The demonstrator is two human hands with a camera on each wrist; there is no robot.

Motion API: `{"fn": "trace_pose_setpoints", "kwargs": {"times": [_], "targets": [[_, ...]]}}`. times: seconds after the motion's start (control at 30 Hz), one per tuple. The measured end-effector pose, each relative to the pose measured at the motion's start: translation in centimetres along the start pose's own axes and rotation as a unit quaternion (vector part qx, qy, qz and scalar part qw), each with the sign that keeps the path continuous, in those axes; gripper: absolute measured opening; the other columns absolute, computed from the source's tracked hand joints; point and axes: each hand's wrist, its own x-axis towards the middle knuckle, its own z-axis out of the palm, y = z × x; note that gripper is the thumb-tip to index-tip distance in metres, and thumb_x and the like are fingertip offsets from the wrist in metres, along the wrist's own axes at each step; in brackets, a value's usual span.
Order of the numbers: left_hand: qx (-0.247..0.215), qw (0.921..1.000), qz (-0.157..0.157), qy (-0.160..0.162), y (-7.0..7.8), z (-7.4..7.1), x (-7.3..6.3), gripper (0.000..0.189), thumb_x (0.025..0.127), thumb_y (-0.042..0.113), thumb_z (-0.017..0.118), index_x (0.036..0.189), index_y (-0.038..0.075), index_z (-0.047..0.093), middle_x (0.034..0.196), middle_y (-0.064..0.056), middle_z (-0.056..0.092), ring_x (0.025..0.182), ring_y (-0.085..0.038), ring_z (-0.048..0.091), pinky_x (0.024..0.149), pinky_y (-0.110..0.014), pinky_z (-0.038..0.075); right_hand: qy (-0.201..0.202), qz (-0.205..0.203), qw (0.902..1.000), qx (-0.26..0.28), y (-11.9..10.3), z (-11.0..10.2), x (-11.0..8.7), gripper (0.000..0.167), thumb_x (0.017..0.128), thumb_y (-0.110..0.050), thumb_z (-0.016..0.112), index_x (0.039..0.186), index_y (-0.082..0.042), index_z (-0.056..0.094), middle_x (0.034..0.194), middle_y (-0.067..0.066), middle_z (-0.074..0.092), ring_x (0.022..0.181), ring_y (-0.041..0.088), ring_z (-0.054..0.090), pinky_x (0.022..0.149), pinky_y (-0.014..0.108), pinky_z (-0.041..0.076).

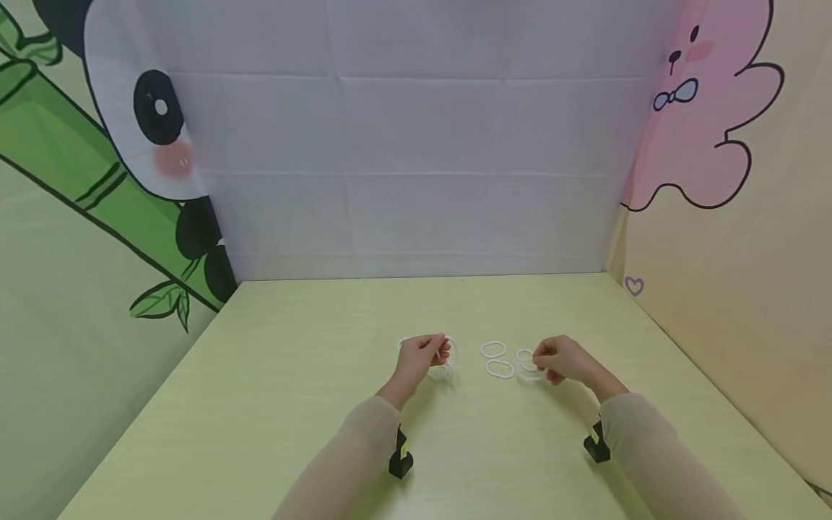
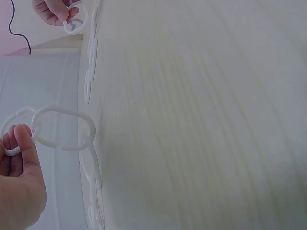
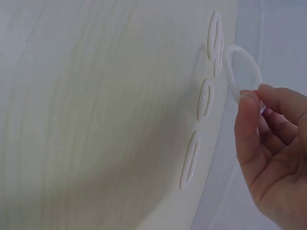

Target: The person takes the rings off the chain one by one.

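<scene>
- A pair of loose white links [image 3: 210,42] lies on the pale table [image 1: 260,375], between the person's hands.
- Left of that pair, the left hand [image 1: 417,359] pinches the chain [image 2: 92,127] of joined white links between thumb and fingers; its lower end seems to reach the table, though the steep angle makes that hard to confirm.
- Right of the pair, the right hand [image 1: 567,359] pinches a single link [image 3: 230,76], raised.
- Two more links [image 3: 200,101] lie just right of the pair.

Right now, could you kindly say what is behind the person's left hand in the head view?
Parts of white oval rings show on both sides of the left hand; whatever lies behind it is covered.
</scene>
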Motion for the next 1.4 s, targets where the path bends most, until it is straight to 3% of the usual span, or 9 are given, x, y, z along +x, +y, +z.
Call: {"fn": "trace_pose_setpoints", "kwargs": {"times": [0.4,0.73,1.07,1.4], "targets": [[0.006,1.0000,-0.003,0.001,0.8,0.1,-0.7,0.026,0.094,0.010,0.054,0.104,-0.012,0.062,0.090,-0.017,0.065,0.075,-0.016,0.063,0.076,-0.034,0.053,-0.005,0.031,0.9979,-0.057,0.8,0.7,-0.1,0.007,0.088,-0.001,0.056,0.081,0.001,0.058,0.068,0.008,0.055,0.049,0.013,0.050,0.047,0.026,0.049],[0.016,0.9999,0.005,-0.002,0.9,0.2,-0.7,0.027,0.095,0.010,0.053,0.105,-0.013,0.061,0.092,-0.019,0.064,0.077,-0.018,0.063,0.078,-0.037,0.052,0.002,0.020,0.9951,-0.097,1.0,1.1,-0.3,0.010,0.083,0.005,0.059,0.075,0.000,0.059,0.061,0.007,0.054,0.045,0.013,0.052,0.044,0.026,0.049],[0.003,0.9999,0.010,-0.002,-1.5,-0.3,1.0,0.029,0.094,0.015,0.055,0.105,-0.010,0.063,0.090,-0.014,0.065,0.074,-0.013,0.062,0.072,-0.031,0.054,0.004,0.025,0.9951,-0.096,1.2,1.2,-0.4,0.011,0.079,0.005,0.064,0.071,0.000,0.058,0.054,0.005,0.052,0.044,0.013,0.052,0.044,0.026,0.049],[0.002,0.9996,0.028,-0.001,-2.1,-0.3,1.2,0.030,0.092,0.023,0.058,0.100,-0.005,0.067,0.087,-0.011,0.066,0.074,-0.013,0.063,0.069,-0.027,0.054,0.001,0.036,0.9961,-0.081,1.5,1.2,-0.5,0.011,0.081,0.002,0.065,0.074,0.000,0.057,0.056,0.005,0.053,0.046,0.012,0.052,0.045,0.025,0.049]]}}
